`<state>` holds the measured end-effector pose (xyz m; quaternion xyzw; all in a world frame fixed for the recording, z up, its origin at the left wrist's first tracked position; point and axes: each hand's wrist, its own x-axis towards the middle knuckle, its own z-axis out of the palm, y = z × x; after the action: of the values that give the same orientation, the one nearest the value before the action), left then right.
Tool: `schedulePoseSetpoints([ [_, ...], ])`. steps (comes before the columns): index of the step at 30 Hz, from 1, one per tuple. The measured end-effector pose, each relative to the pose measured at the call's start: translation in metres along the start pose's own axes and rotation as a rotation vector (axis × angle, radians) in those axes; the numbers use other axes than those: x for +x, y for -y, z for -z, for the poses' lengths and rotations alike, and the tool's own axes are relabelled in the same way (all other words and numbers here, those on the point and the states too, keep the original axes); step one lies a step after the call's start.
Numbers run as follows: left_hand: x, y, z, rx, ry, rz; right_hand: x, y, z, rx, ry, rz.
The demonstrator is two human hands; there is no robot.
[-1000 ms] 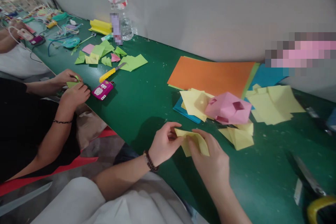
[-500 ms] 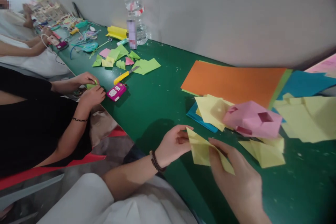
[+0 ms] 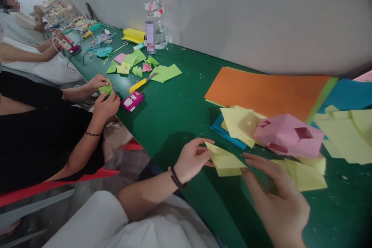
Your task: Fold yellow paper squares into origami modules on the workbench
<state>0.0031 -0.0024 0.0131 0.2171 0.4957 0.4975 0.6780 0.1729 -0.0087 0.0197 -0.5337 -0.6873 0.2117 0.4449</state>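
Note:
A folded piece of yellow paper [image 3: 225, 159] is held over the green table, its left corner pinched in my left hand [image 3: 196, 161]. My right hand [image 3: 279, 197] is at the paper's right corner, thumb and fingers spread apart. Its thumb tip is close to that corner; I cannot tell whether they touch. Behind my right hand sits a pink folded paper shape [image 3: 286, 133] with square openings. More folded yellow paper [image 3: 308, 174] lies in front of it, partly hidden by my fingers. Yellow sheets [image 3: 240, 124] rest on a blue paper [image 3: 222, 131] to its left.
Orange paper [image 3: 267, 91] lies toward the wall, with yellow sheets [image 3: 348, 131] at the right. A yellow utility knife [image 3: 138, 85], a purple box [image 3: 133, 101], green paper pieces [image 3: 165, 73] and a bottle [image 3: 154, 7] stand farther left. A co-worker's hands [image 3: 106, 99] hold green paper.
My right hand has moved right and its fingers have come apart from the yellow paper. The paper stays in my left hand, its right part now less bent down. The view has shifted slightly.

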Motion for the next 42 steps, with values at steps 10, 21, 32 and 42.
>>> schedulePoseSetpoints([
  [10, 0.0, 0.002, -0.001, 0.054, -0.001, -0.047, 0.034, 0.015, 0.012, -0.383, 0.047, 0.58],
  [21, -0.005, 0.004, -0.004, 0.134, 0.078, -0.083, 0.025, 0.01, 0.008, -0.499, 0.011, 0.434],
  [32, -0.01, 0.01, -0.01, 0.242, 0.115, -0.152, 0.03, 0.027, 0.006, -0.719, 0.043, 0.455],
  [42, 0.0, 0.004, -0.008, 0.236, 0.046, 0.041, 0.028, 0.027, 0.01, -0.663, 0.057, 0.465],
])
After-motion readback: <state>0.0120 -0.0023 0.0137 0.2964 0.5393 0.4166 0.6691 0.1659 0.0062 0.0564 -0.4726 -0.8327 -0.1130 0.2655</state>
